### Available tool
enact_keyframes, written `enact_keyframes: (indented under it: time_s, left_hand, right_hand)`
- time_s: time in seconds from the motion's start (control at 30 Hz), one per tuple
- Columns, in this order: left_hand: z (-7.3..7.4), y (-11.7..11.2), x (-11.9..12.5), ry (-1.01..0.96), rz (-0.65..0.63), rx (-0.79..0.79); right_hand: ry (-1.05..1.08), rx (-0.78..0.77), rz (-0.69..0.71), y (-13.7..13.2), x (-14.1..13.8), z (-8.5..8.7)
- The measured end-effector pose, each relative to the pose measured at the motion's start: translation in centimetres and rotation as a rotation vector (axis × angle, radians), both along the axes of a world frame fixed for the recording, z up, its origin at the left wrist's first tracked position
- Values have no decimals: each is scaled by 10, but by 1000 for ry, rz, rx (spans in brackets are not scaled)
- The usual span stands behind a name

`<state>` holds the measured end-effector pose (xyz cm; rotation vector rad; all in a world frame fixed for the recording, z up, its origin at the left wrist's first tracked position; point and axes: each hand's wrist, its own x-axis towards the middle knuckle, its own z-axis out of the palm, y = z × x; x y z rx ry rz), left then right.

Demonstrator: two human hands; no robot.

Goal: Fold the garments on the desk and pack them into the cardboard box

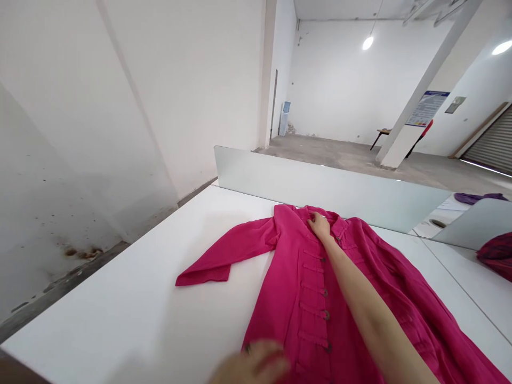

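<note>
On the white table (120, 298), right hand (319, 225) at the collar of the pink frog-button jacket (304, 298), left hand (252, 365) at its front edge, both grips unclear.

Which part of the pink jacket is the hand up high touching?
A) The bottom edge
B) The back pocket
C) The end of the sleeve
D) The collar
D. The right hand is at the collar of the pink jacket, just above its row of knot buttons.
</note>
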<state>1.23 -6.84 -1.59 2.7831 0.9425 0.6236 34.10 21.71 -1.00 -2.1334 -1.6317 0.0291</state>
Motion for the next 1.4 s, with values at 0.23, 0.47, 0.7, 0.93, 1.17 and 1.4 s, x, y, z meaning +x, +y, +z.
enact_keyframes:
  time_s: [0.23,0.47,0.7,0.93,1.17,1.4]
  left_hand:
    - [52,173,-60,269,837,-29]
    - [20,196,-74,195,827,-123]
    - [42,238,-122,188,945,-205]
    - [35,250,-82,341,831,191]
    - [16,247,26,244,396,-47]
    - [-8,242,37,270,435,-92]
  right_hand:
    - [-120,22,-42,-9,23,9]
    - [-288,118,189,-1,9,5]
    - [-211,6,303,17,-13,-20]
    - [-206,34,163,41,29,6]
    - [-257,-13,115,48,20,16]
    - [-190,-2,81,37,21,19]
